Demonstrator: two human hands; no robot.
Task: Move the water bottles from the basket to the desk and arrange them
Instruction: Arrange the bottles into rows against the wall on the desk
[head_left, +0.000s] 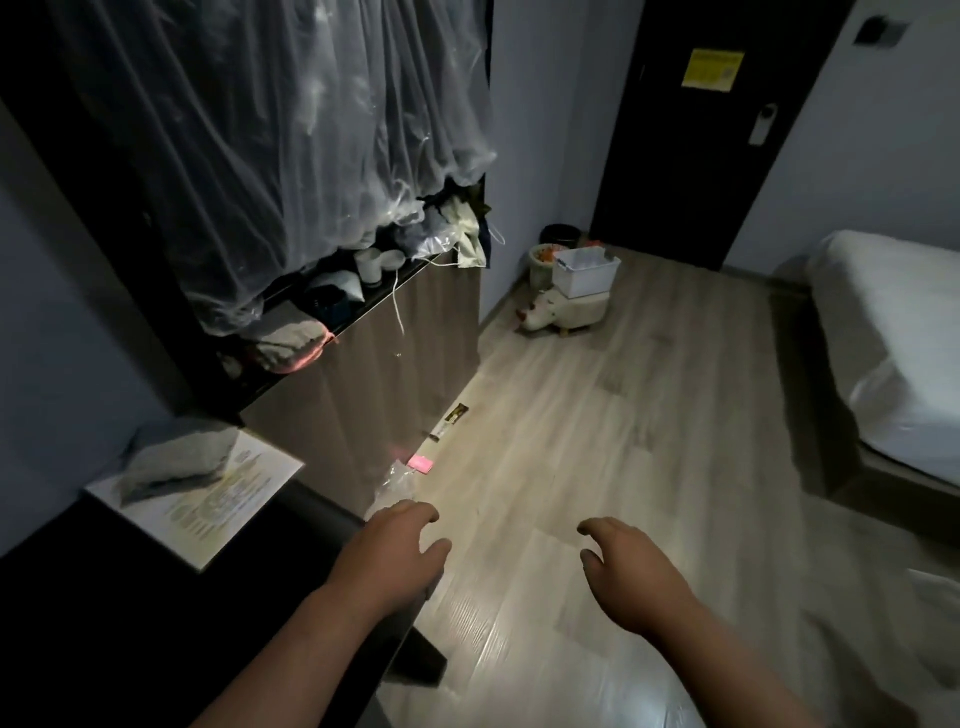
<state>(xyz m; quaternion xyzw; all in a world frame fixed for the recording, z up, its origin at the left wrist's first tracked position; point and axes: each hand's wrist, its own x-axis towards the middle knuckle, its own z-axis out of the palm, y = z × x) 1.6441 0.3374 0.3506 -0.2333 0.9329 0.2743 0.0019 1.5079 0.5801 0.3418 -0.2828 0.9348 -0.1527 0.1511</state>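
Left hand and right hand hover over the floor, each grip spread, holding nothing. White basket sits on a stool across the room; bottles cannot be seen. Dark worktop lies lower left.

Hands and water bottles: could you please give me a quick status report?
Left hand and right hand open, empty, held over the floor. No water bottles visible. White basket far off by the door; path clear.
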